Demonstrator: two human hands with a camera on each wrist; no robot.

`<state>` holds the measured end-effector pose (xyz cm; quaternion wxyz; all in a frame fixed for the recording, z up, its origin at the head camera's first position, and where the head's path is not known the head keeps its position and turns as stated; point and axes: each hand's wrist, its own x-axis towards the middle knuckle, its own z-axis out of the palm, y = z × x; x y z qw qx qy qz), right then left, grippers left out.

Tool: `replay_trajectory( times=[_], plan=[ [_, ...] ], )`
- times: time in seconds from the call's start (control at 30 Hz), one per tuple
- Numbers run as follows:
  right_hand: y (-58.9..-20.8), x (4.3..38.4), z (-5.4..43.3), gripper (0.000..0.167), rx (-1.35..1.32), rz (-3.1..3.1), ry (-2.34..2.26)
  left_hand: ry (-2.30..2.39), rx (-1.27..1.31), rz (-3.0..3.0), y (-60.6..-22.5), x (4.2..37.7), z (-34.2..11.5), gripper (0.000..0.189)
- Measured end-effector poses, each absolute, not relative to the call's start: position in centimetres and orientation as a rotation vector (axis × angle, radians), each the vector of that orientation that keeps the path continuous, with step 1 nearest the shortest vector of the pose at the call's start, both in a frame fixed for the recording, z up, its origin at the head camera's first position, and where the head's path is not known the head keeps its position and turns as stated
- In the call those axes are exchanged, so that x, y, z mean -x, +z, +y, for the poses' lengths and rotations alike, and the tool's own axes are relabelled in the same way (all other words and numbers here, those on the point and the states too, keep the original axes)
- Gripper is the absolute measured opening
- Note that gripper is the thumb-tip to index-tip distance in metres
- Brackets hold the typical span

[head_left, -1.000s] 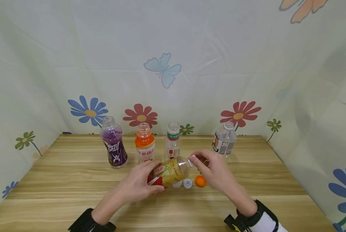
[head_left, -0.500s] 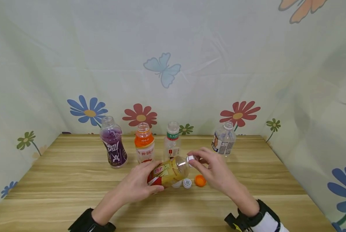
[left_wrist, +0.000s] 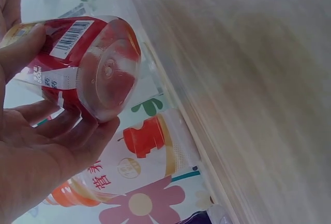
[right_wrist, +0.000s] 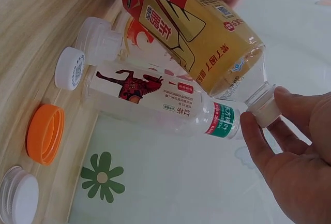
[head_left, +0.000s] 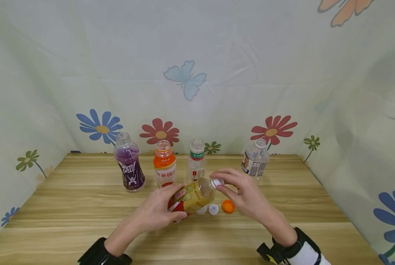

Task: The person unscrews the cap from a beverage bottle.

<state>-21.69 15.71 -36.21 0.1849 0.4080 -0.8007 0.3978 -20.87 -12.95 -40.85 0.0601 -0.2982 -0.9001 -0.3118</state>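
Observation:
My left hand (head_left: 161, 208) grips a plastic bottle (head_left: 194, 197) with a yellow and red label. The bottle is tilted, its neck toward the right; the left wrist view shows its clear ribbed base (left_wrist: 109, 71). At its mouth my right hand (head_left: 247, 193) pinches a white cap (right_wrist: 265, 109) between thumb and fingers. In the right wrist view the cap sits over the end of the neck. Beneath the bottle, on the table, lie a printed white cap (head_left: 213, 209), an orange cap (head_left: 228, 206) and a partly hidden translucent cap (right_wrist: 99, 42).
Uncapped bottles stand along the back: a purple one (head_left: 130, 169), an orange-and-white one (head_left: 165, 163), a clear one with a green band (head_left: 197, 162), and a clear one (head_left: 255, 162) farther right. Another white cap (right_wrist: 19, 197) lies on the wooden table (head_left: 84, 206). A flowered cloth (head_left: 224, 103) hangs behind.
My right hand has shifted slightly left and its fingers have moved round the white cap, which now shows more. The left hand and the bottle stay almost still.

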Motion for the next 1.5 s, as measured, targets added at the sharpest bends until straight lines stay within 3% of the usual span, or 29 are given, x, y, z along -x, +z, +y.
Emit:
replay_trajectory(
  times=[0.57,0.87,1.1,1.5],
  plan=[
    [-36.03,21.59,15.71,0.047,-1.152,-2.249,1.244,-1.013,0.917,-2.744,-41.03,20.95,-12.92,0.071],
    [-36.17,21.15,15.58,0.023,-0.838,-2.324,1.197,-1.006,0.907,-2.743,-41.11,20.97,-12.85,0.071],
    [-36.24,21.13,15.6,0.015,-0.848,-2.32,1.191,-0.985,0.893,-2.748,-41.11,20.91,-12.85,0.071],
    [-35.77,21.17,15.55,0.023,-0.97,-2.281,1.203,-0.988,0.89,-2.735,-41.07,21.03,-12.93,0.07]
  ],
)
